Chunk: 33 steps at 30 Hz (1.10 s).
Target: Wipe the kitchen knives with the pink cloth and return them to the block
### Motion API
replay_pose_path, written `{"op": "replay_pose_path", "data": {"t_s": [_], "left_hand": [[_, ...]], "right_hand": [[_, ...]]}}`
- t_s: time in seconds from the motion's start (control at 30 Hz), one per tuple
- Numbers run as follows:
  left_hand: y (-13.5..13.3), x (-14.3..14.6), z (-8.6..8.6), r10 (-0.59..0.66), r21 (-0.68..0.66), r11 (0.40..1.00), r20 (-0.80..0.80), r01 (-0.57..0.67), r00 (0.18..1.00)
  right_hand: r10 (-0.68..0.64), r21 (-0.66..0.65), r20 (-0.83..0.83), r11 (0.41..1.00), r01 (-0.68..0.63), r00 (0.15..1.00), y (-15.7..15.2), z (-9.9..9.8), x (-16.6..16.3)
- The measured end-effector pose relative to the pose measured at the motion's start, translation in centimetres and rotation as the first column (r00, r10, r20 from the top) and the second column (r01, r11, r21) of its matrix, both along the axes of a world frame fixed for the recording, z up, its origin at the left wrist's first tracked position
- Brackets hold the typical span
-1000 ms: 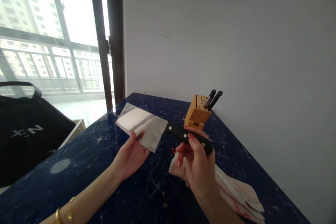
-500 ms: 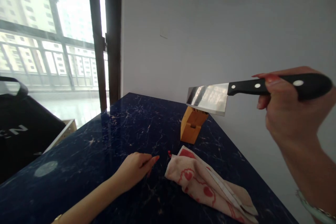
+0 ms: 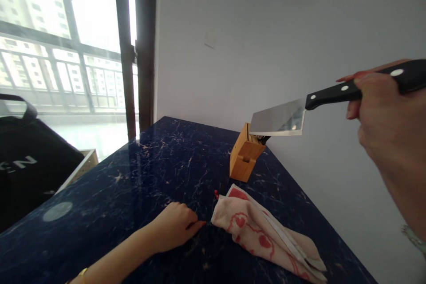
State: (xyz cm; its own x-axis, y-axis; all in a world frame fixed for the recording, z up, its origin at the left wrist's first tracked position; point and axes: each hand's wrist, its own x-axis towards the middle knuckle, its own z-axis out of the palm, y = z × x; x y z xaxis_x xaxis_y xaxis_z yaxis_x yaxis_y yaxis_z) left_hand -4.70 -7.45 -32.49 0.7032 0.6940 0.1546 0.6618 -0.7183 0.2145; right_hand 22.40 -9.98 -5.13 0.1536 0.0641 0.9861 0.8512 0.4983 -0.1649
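My right hand [image 3: 389,137] grips the black handle of a cleaver [image 3: 282,120] and holds it raised at the right. Its wide steel blade hangs flat just above a wooden knife block [image 3: 242,155] at the far side of the dark blue marble counter [image 3: 133,186]. My left hand [image 3: 176,228] rests on the counter with its fingers curled down, fingertips touching the edge of a pink cloth with red patterns [image 3: 262,235]. Nothing shows inside that hand.
A grey wall runs along the counter's right side. A black bag [image 3: 26,173] with white letters stands at the left, beside a pale box edge [image 3: 84,166]. A tall window with a dark frame [image 3: 133,49] fills the back left.
My right hand lifted the cleaver off the counter, swung it right and up, then tilted the blade over the knife block. My left hand let go of the blade and dropped to the counter by the cloth.
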Motion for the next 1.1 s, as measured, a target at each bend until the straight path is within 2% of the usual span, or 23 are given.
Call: {"op": "replay_pose_path", "data": {"t_s": [0.1,0.2,0.3,0.37,0.47,0.57,0.7,0.83,0.93,1.1], "left_hand": [[-0.1,0.1,0.1,0.004,0.011,1.0,-0.002,-0.004,1.0],[-0.2,0.1,0.2,0.012,-0.001,1.0,0.006,-0.012,1.0],[-0.2,0.1,0.3,0.01,-0.008,1.0,0.003,-0.01,1.0],[-0.1,0.0,0.4,0.005,0.0,1.0,0.0,-0.005,1.0],[-0.1,-0.1,0.7,-0.003,0.026,1.0,0.013,0.003,1.0],[-0.3,-0.1,1.1,-0.012,0.053,0.999,0.045,0.01,0.999],[-0.4,-0.1,1.3,-0.031,0.089,0.996,0.079,0.024,0.996],[-0.3,-0.1,1.2,-0.041,0.109,0.993,0.068,0.033,0.997],[-0.3,-0.1,1.1,-0.047,0.11,0.993,0.038,0.042,0.998],[-0.3,-0.1,1.1,-0.044,0.106,0.994,0.017,0.042,0.999]], "right_hand": [[-0.066,-0.087,0.006,0.994,0.066,0.998,1.2,0.7,0.4],[-0.167,-0.201,0.052,0.964,0.174,0.985,2.8,1.9,0.4],[-0.26,-0.324,0.092,0.905,0.276,0.961,4.8,3.5,-0.3],[-0.286,-0.435,0.128,0.844,0.313,0.95,6.2,4.1,-1.2],[-0.389,-0.494,0.159,0.765,0.414,0.907,8.4,3.8,-2.4],[-0.444,-0.546,0.211,0.686,0.482,0.871,10.7,2.1,-2.9],[-0.444,-0.597,0.376,0.555,0.579,0.813,13.0,-0.6,-2.7],[-0.421,-0.656,0.45,0.443,0.611,0.788,13.5,-2.0,-2.4],[-0.362,-0.696,0.512,0.357,0.623,0.779,13.1,-1.9,-2.2],[-0.129,-0.725,0.634,0.245,0.644,0.763,11.9,-0.4,-1.1]]}}
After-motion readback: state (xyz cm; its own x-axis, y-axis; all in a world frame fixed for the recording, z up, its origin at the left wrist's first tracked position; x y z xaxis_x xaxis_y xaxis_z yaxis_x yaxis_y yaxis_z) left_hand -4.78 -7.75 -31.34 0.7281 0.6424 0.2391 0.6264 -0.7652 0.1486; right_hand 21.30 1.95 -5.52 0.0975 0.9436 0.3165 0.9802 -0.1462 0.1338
